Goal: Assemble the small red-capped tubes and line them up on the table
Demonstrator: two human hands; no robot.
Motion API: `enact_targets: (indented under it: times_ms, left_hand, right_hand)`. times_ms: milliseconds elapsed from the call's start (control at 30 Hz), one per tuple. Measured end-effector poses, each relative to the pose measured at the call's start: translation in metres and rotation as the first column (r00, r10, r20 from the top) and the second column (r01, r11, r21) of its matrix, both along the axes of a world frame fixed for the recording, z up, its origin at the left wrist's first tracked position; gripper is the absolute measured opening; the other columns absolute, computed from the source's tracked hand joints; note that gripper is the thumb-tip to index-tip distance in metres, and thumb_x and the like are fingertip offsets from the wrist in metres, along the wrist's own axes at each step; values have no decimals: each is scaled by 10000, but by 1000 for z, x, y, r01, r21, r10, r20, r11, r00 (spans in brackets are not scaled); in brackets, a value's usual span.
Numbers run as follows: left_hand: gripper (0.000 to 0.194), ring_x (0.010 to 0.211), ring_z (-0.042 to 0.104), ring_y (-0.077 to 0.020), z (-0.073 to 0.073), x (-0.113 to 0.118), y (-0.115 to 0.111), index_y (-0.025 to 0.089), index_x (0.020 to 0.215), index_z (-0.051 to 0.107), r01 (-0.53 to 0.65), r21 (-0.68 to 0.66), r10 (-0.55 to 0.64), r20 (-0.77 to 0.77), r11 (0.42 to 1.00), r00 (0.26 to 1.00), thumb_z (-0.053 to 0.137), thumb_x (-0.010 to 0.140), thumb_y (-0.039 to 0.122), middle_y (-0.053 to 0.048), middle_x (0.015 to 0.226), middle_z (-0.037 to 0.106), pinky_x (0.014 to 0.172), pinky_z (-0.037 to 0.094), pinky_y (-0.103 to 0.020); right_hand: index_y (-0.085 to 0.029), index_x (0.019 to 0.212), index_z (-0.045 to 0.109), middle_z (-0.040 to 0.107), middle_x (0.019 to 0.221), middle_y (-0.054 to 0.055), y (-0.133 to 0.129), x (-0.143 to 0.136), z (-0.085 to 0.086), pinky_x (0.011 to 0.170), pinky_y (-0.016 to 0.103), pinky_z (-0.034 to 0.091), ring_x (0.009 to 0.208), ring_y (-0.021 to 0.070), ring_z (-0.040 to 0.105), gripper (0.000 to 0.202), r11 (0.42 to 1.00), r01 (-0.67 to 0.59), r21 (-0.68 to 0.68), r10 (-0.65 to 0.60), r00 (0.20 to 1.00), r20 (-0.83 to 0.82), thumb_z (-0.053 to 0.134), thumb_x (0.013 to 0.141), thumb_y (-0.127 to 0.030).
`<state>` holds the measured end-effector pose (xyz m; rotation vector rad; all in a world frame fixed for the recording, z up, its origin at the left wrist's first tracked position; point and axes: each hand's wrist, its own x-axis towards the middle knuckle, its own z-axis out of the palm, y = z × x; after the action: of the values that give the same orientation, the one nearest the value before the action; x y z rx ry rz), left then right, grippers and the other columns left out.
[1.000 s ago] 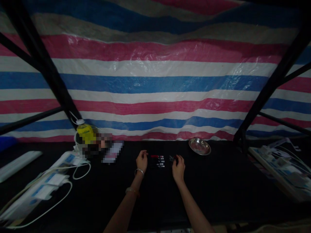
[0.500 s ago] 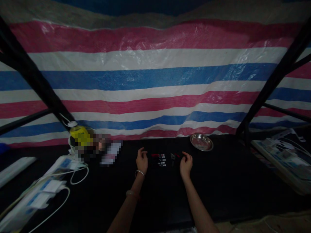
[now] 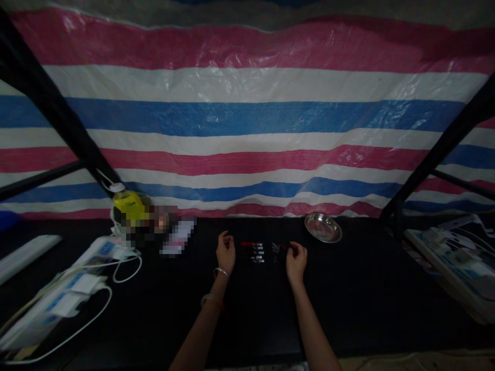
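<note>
Silver-ended pieces (image 3: 258, 252) lie rowed left of the steel dish (image 3: 323, 228), looser bits (image 3: 275, 248) seemingly yet unaligned, left hand (image 3: 225, 253) half-curled and apparently empty, right hand (image 3: 296, 260) fingers curled, their hold unclear from here.

We noted a striped sheet (image 3: 247, 119) across the back, a yellow container (image 3: 130, 202) by the left black post (image 3: 69, 123), and a power strip (image 3: 73, 281) with white cables (image 3: 111, 296).

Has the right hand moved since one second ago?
Yes. Judged against the metal dish, the right hand has moved to the right, nearer to the dish.
</note>
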<state>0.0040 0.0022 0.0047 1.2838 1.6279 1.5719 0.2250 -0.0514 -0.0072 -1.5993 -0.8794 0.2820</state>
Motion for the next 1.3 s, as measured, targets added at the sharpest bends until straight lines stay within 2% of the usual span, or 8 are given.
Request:
enact_targets:
  times_ms: [333,467,567,700,767,867,1000,1300]
  left_hand:
    - [255,870,585,-190,13,3,-14,164,1001,569,-203,154,211,-36,967,977,437,830,298,-90,967,619,719,463,-311]
    - [232,872,569,-188,30,11,-24,163,996,572,-133,282,193,-195,950,962,413,853,255,-87,952,607,721,460,-313]
    - [219,898,556,-187,43,29,-35,173,984,583,75,398,83,-366,914,927,407,858,208,-78,930,597,801,458,-342]
    - [243,892,558,-189,46,73,-58,228,976,613,561,210,-282,-693,801,663,433,831,158,-58,939,616,820,473,-352]
    - [270,935,550,-195,40,93,-68,240,998,609,622,87,-371,-735,778,567,433,820,138,-61,987,603,830,479,-350]
    - [292,949,559,-192,29,112,-73,225,1051,573,541,-5,-393,-693,841,604,439,809,133,-70,1059,556,800,502,-324]
    - [295,912,587,-198,22,116,-70,195,1112,529,419,-71,-365,-635,905,681,420,838,169,-92,1088,518,743,515,-313]
    - [355,901,600,-185,15,116,-75,177,1160,491,480,-109,-443,-598,871,668,345,850,87,-98,1052,536,762,514,-298]
  right_hand:
    - [-167,858,610,521,843,60,-3,0,8,695,300,417,724,176,512,236,1000,-18,-22,17,1000,-26,472,707,-284]
    - [-175,823,619,508,801,42,-5,4,11,661,291,431,693,167,512,218,993,-107,-52,105,994,-23,494,694,-298]
    - [-183,789,632,511,757,20,-1,14,11,620,279,432,639,151,498,202,979,-187,-83,184,982,-36,546,654,-306]
    - [-182,765,637,517,635,-19,9,34,15,553,250,405,560,125,468,210,934,-355,-51,345,928,-140,619,606,-318]
    - [-177,759,641,505,582,-37,12,41,20,520,234,373,524,110,445,216,886,-463,-34,449,874,-183,644,600,-324]
    - [-178,747,646,480,537,-54,13,41,24,482,218,317,483,92,403,202,827,-560,-60,541,820,-188,652,618,-333]
    - [-186,726,644,460,527,-58,8,34,24,477,218,297,481,92,385,168,822,-564,-85,550,823,-139,641,636,-328]
    - [-184,702,637,469,669,-31,-3,32,22,533,222,351,571,104,438,81,830,-548,-101,554,831,44,619,660,-251]
